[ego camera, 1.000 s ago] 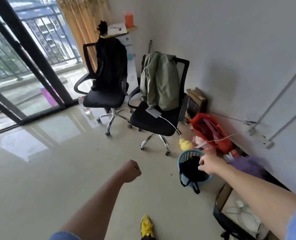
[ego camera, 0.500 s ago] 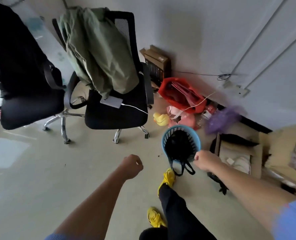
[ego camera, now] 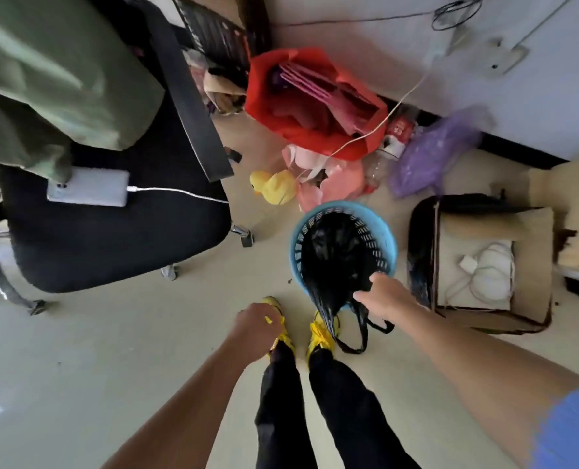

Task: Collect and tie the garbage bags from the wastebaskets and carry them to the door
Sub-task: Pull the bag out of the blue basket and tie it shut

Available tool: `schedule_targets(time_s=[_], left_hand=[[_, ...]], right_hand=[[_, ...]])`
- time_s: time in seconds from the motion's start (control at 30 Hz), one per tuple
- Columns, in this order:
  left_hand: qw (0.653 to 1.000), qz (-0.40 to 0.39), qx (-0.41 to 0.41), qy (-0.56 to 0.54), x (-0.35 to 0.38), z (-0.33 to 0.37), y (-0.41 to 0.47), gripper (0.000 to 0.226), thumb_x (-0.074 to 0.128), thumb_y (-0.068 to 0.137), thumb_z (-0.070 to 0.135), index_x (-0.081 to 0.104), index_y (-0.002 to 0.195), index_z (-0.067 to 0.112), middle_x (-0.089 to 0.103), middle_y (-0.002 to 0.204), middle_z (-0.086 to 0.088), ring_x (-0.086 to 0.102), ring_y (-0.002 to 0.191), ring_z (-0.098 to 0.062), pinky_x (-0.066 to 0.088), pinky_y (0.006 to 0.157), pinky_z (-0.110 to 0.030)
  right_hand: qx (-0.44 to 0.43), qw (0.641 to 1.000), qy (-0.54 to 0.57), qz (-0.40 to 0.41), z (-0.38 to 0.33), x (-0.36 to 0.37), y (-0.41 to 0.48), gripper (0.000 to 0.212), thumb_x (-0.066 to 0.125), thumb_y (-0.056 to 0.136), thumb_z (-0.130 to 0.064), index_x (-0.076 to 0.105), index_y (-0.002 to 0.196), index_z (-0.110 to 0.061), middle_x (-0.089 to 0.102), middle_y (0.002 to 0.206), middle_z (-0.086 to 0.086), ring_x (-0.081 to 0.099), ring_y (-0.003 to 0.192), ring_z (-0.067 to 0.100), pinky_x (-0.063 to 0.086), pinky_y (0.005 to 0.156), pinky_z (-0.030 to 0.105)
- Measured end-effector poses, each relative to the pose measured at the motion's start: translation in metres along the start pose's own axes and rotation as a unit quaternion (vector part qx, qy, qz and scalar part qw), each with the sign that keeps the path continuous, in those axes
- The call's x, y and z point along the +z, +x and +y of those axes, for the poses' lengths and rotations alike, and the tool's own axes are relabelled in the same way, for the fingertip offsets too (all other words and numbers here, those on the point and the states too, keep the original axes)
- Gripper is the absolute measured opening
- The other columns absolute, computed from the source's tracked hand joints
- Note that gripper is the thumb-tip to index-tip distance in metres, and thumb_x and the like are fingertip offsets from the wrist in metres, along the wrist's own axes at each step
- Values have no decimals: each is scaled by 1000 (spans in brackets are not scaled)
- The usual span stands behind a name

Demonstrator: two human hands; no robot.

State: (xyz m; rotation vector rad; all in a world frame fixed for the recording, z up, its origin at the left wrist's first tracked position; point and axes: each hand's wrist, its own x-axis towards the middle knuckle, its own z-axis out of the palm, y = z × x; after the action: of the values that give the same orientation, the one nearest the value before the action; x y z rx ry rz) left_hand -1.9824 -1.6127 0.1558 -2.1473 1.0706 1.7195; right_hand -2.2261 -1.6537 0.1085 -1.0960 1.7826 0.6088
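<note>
A light blue mesh wastebasket (ego camera: 388,240) stands on the floor just in front of my feet. A black garbage bag (ego camera: 335,258) lines it, and the bag's handles hang over the near rim. My right hand (ego camera: 381,294) grips the bag's edge at that near rim. My left hand (ego camera: 256,324) hovers over my left shoe with its fingers curled and nothing in it.
A black office chair (ego camera: 119,231) with a green jacket and a charging phone (ego camera: 88,191) stands at the left. Behind the basket lie a red bag (ego camera: 311,106), a yellow duck toy (ego camera: 276,187) and a purple bag (ego camera: 430,150). An open cardboard box (ego camera: 531,238) sits at the right.
I have stepped up to the wastebasket and now look straight down on it. My right hand went from above the rim to gripping the black bag's edge. My left hand stayed curled.
</note>
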Motion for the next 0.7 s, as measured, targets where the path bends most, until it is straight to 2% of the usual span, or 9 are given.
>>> schedule_targets(time_s=[0.1, 0.2, 0.27, 0.37, 0.43, 0.47, 0.5, 0.57, 0.7], left_hand=[[999, -13, 4, 50, 12, -8, 63, 25, 51, 84, 15, 59, 65, 30, 71, 83, -10, 63, 68, -27, 50, 59, -29], [997, -20, -2, 78, 29, -23, 120, 17, 53, 83, 17, 63, 75, 27, 70, 89, -9, 67, 79, -31, 53, 64, -33], [996, -24, -10, 89, 41, -34, 150, 16, 52, 83, 18, 65, 80, 26, 69, 91, -9, 67, 80, -31, 54, 66, -32], [992, -37, -11, 123, 56, -51, 187, 19, 51, 83, 20, 70, 87, 22, 69, 91, -9, 66, 80, -30, 54, 68, -32], [989, -37, -14, 144, 60, -58, 201, 17, 53, 84, 20, 70, 88, 21, 69, 93, -9, 65, 85, -30, 53, 72, -32], [988, -36, -15, 152, 60, -61, 205, 17, 53, 84, 20, 70, 89, 20, 69, 94, -9, 65, 88, -31, 53, 73, -33], [986, -34, -16, 160, 59, -61, 207, 18, 53, 85, 19, 70, 90, 19, 68, 94, -9, 64, 90, -31, 54, 75, -33], [985, -26, -18, 169, 56, -58, 203, 20, 52, 85, 19, 71, 92, 18, 67, 93, -8, 64, 92, -31, 54, 76, -34], [988, -11, -20, 153, 44, -36, 173, 20, 51, 84, 20, 69, 92, 21, 68, 95, -8, 66, 90, -31, 55, 74, -34]], right_hand=[[38, 999, 23, 15, -3, 24, 56, 76, 61, 84, -54, 35, 142, -10, 52, 132, 12, 55, 116, 32, 44, 83, 37], [68, 997, 20, 24, -3, 48, 111, 96, 66, 76, -64, 28, 145, -9, 41, 144, 15, 45, 129, 34, 43, 96, 43], [94, 995, 21, 12, -3, 62, 143, 115, 69, 70, -69, 13, 153, -12, 28, 154, 17, 37, 137, 36, 39, 104, 45], [127, 992, 17, -8, -3, 80, 180, 127, 77, 69, -60, -5, 155, -15, 23, 156, 21, 45, 132, 39, 44, 101, 46], [131, 991, -19, -14, -2, 89, 194, 107, 74, 81, -39, 1, 155, -11, 48, 138, 21, 58, 113, 36, 51, 85, 40], [122, 992, -33, -10, -1, 91, 199, 82, 67, 86, -27, 18, 150, -6, 58, 121, 19, 62, 99, 34, 50, 70, 36], [106, 994, -32, 0, 0, 93, 201, 50, 59, 89, -17, 39, 133, -2, 62, 104, 15, 61, 85, 31, 44, 58, 32], [79, 997, -14, 20, 1, 89, 196, 7, 51, 90, -9, 49, 96, -6, 57, 86, 10, 55, 73, 28, 38, 55, 30], [51, 997, 10, 64, -2, 63, 164, 8, 49, 95, -19, 48, 93, -12, 55, 89, 7, 52, 81, 29, 45, 73, 34]])
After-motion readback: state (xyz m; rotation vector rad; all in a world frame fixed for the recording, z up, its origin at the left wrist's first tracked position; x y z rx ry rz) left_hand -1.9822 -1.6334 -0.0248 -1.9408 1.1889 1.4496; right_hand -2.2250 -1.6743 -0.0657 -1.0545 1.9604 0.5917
